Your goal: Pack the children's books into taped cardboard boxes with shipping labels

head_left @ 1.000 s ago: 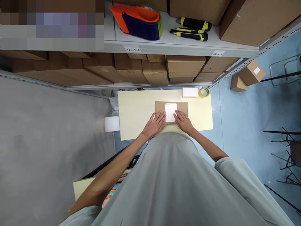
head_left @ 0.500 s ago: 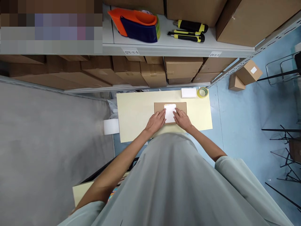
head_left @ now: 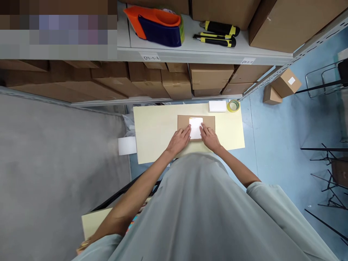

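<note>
A flat brown cardboard box (head_left: 183, 121) lies on the pale yellow table (head_left: 154, 134), close to its front edge. On the box's top lies a white rectangular label (head_left: 196, 128). My left hand (head_left: 179, 140) rests with stretched fingers along the label's left edge. Along the right edge lie the outstretched fingers of my right hand (head_left: 210, 138). Both hands press flat on label and box, and neither grips anything. The palms hide parts of the box's near corners.
Behind the box sit a white stack of labels (head_left: 217, 106) and a yellow tape roll (head_left: 233, 106). Above the table, a shelf (head_left: 217, 56) holds an orange and blue tape dispenser (head_left: 160, 27), several cutters (head_left: 217, 34) and cartons. Two boxes (head_left: 285, 83) stand on the floor at right.
The box and label sit slightly higher in the view, the hands still at the label's sides. The whole scene has shifted a little with the camera.
</note>
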`<action>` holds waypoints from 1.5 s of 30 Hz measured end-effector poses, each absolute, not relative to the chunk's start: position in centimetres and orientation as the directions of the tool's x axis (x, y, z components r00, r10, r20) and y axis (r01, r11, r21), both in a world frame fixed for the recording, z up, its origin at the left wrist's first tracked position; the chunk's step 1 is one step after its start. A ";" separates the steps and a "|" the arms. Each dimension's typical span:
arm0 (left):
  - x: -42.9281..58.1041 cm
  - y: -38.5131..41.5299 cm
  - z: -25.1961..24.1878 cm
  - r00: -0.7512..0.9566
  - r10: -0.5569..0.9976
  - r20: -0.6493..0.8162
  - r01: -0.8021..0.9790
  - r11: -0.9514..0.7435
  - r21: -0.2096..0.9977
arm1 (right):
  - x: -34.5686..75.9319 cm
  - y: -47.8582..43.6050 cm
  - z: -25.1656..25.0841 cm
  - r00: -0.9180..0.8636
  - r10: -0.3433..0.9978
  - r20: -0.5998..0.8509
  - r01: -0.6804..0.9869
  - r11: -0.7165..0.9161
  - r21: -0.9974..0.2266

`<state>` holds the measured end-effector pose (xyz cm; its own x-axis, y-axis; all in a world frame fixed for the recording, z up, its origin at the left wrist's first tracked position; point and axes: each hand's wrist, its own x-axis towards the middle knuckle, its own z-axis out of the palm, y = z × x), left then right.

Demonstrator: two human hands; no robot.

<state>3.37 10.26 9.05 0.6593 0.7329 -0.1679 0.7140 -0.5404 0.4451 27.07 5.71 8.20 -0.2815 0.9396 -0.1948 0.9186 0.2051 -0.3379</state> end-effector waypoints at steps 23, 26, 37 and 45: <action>7.0 13.9 9.0 0.491 0.815 -0.307 0.851 -0.372 0.371 | 24.2 10.3 10.2 -0.135 0.940 -0.313 0.964 0.051 -0.262; 6.8 13.2 9.3 0.531 0.789 -0.308 0.836 -0.429 0.343 | 23.9 10.3 10.2 -0.103 0.939 -0.329 0.972 0.025 -0.234; 1.8 6.0 9.3 0.637 0.754 -0.163 0.692 -0.465 0.552 | 27.8 1.5 9.1 -0.337 0.919 -0.206 0.879 0.229 -0.417; 0.0 6.4 4.1 0.104 0.929 -0.355 0.661 0.202 0.723 | 31.7 -0.8 4.7 0.215 0.923 -0.320 0.668 -0.378 -0.641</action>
<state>-0.01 6.40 4.07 0.1035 0.9293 -0.3546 0.6609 0.2021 0.7227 31.73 -0.85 4.65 0.2153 0.9228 -0.3195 0.6684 -0.3778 -0.6407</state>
